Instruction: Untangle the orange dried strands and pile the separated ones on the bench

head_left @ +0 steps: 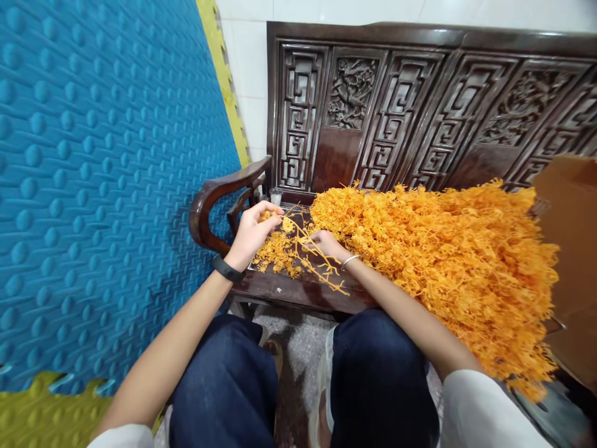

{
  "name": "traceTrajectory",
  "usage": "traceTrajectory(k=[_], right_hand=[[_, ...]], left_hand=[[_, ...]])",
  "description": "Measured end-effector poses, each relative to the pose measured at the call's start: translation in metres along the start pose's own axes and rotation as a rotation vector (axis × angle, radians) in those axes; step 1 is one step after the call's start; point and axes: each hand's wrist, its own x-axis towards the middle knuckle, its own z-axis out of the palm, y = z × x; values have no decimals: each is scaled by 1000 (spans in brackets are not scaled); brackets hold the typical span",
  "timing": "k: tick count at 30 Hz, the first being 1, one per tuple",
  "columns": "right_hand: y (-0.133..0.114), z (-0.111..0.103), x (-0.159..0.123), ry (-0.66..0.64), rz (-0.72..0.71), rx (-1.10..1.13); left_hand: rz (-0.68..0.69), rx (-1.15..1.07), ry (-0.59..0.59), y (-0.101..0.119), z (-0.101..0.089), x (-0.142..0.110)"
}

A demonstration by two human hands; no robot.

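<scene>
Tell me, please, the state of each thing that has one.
Left hand: pinching the orange twig
Right hand: at the twig, grip unclear
Orange twig: mostly bare at lower ends
Small orange clump: on the bench
Large orange pile: heaped
Wristband: worn
Bracelet: worn

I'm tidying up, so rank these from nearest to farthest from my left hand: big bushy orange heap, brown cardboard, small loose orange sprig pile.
1. Small loose orange sprig pile, right beside the left hand.
2. Big bushy orange heap, farther to the hand's right.
3. Brown cardboard, far right, beyond the heap.
</scene>
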Motion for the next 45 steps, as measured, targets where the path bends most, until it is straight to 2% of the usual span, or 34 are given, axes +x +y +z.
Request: traceTrajectory(k=[3, 7, 11, 15, 16, 18, 20, 23, 26, 27, 28, 30, 32, 34, 36, 39, 45], right_hand=[[10, 7, 0, -23, -25, -17], [20, 16, 0, -33, 4, 24], [15, 8, 4, 46, 20, 110], [-4, -29, 3, 294, -42, 228], [-11, -39, 0, 391, -74, 274], [-28, -57, -8, 677, -163, 409], [-48, -67, -20, 868, -266, 437], [-84, -64, -46, 1054, -545, 253], [-117, -47, -78, 1179, -786, 77], [-124, -41, -87, 1155, -824, 13], [-130, -35, -94, 1075, -879, -29], [-136, -26, -101, 814, -942, -103], [-135, -19, -97, 551, -901, -151], [-131, -13, -87, 407, -804, -186], [-125, -9, -75, 362, -762, -218], [-116, -6, -62, 334, -779, -284], [-109, -9, -58, 361, -842, -377]], left_hand=[[24, 38, -31, -1, 0, -1], [109, 207, -74, -3, -2, -2], [173, 368, -86, -5, -2, -1], [136, 302, -52, -2, -2, -1], [122, 268, -38, -1, -2, -1], [93, 216, -6, 0, -2, -1], [66, 187, 22, 1, -1, 0], [40, 144, 39, 0, 2, 0], [26, 86, 49, -1, 6, -1], [21, 62, 49, 0, 7, -2], [16, 36, 45, 0, 8, -2], [10, -13, 33, 2, 9, -3], [16, -52, 26, 4, 10, -4], [28, -79, 6, 7, 11, -5], [29, -106, -34, 9, 11, -6], [0, -150, -84, 11, 11, -6], [-60, -162, -172, 11, 10, -7]])
